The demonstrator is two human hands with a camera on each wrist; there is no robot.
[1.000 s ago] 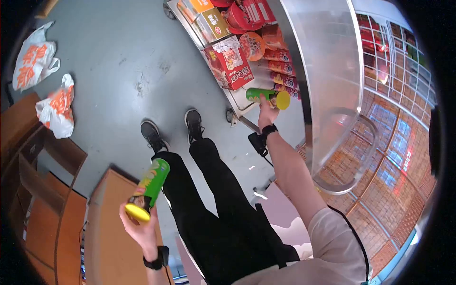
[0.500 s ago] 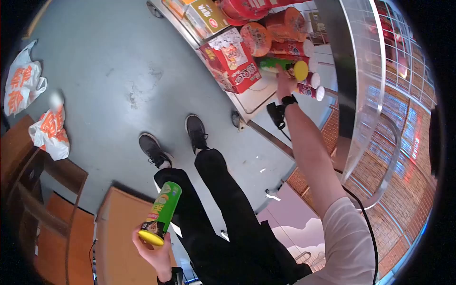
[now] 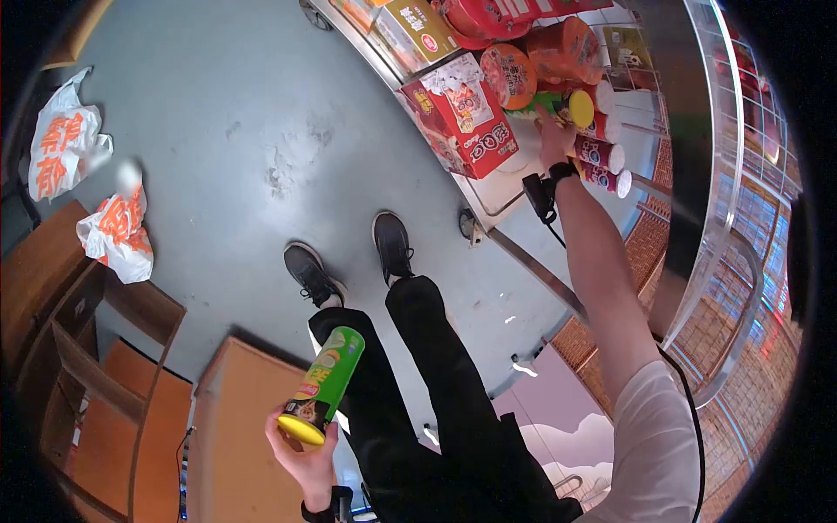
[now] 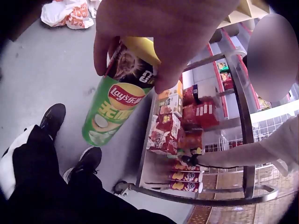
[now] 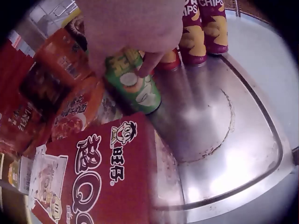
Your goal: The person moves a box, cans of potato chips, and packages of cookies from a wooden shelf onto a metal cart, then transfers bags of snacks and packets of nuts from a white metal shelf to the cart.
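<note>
My left hand (image 3: 307, 464) grips a green Lay's chip can (image 3: 333, 373) near its yellow lid. In the left wrist view, thumb and fingers wrap the lid end of this can (image 4: 112, 109), which is held tilted over the floor. My right hand (image 3: 553, 144) holds a second green chip can (image 5: 135, 86) at the cart's lower metal shelf (image 5: 210, 121). That can leans, its lower end close to the shelf between a red Want Want box (image 5: 110, 172) and red and purple chip cans (image 5: 216, 30). Its yellow lid (image 3: 580, 109) shows beyond the hand.
Orange noodle tubs (image 3: 508, 77) and boxed snacks (image 3: 417, 35) crowd the rest of the shelf. The cart's steel upright and clear upper panel (image 3: 724, 131) rise beside my right arm. White plastic bags (image 3: 118, 231) lie on the floor near a wooden shelf unit (image 3: 105, 375).
My right hand has carried its green can deeper over the cart shelf, toward the noodle tubs and other chip cans. The left hand still holds its can, now slightly lower and further right in view.
</note>
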